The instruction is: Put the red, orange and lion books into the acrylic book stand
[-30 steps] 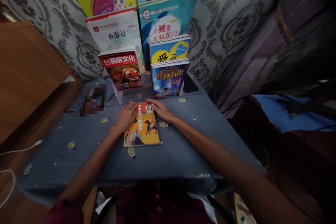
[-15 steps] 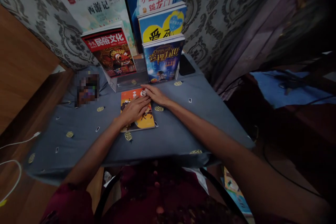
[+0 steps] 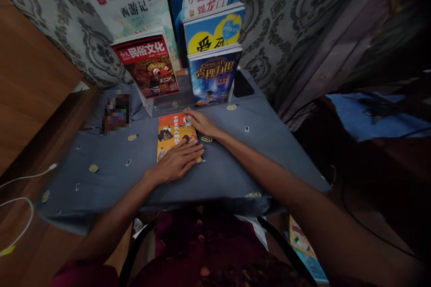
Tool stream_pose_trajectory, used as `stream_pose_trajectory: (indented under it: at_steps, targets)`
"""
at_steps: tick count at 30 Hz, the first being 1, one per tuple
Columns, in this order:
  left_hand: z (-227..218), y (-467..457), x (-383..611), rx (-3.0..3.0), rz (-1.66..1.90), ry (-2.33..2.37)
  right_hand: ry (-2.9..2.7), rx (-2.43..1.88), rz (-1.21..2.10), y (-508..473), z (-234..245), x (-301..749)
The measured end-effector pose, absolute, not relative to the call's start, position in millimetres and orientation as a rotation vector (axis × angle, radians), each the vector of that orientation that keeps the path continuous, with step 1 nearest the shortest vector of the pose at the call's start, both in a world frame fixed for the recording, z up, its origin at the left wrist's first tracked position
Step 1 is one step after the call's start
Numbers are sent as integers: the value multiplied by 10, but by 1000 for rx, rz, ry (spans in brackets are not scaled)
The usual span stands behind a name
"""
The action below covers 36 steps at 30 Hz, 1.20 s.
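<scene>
An orange and yellow book point(image 3: 172, 135) lies flat on the grey-blue tablecloth point(image 3: 101, 175), just in front of a clear tiered book stand point(image 3: 168, 104). My left hand point(image 3: 178, 161) lies flat with fingers stretched out over the book's near right corner. My right hand point(image 3: 199, 122) rests on the book's far right corner, fingers laid flat along its top edge. Neither hand grips anything.
The stand holds upright books: a red one point(image 3: 148, 65), a dark blue one point(image 3: 213, 76), a yellow and blue one point(image 3: 213, 29) and larger ones behind. A dark phone point(image 3: 243, 84) lies right of the stand. A wooden cabinet point(image 3: 30, 80) stands left; a white cable point(image 3: 20, 215) trails nearby.
My left hand has slid back along the book from its far edge to its near right corner. My right hand stayed at the far right corner. The view tilted down.
</scene>
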<state>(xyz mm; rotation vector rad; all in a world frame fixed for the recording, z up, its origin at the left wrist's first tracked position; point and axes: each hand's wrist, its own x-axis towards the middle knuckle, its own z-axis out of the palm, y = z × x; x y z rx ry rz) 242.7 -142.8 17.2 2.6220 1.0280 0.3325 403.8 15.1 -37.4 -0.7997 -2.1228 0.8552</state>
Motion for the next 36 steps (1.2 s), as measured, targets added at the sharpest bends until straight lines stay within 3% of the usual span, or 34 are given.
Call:
stream_pose_trajectory:
  at_steps: [6,13,22,36]
  targets:
    - [184,-1451,2398,2434,655,1052,-2329,-875,599,2,-337,3998]
    - [-72,-1406,2048,2177,1066,1585,-2522,-953,423,-307,-175,4055]
    - [-366,-1380,1942,2158,1111,1673,-2717,-592,254,-1235,-120,4009]
    - [-436,-1335,1969,2273,1046,1832,-2662,-809,319,-1265,-99,4012]
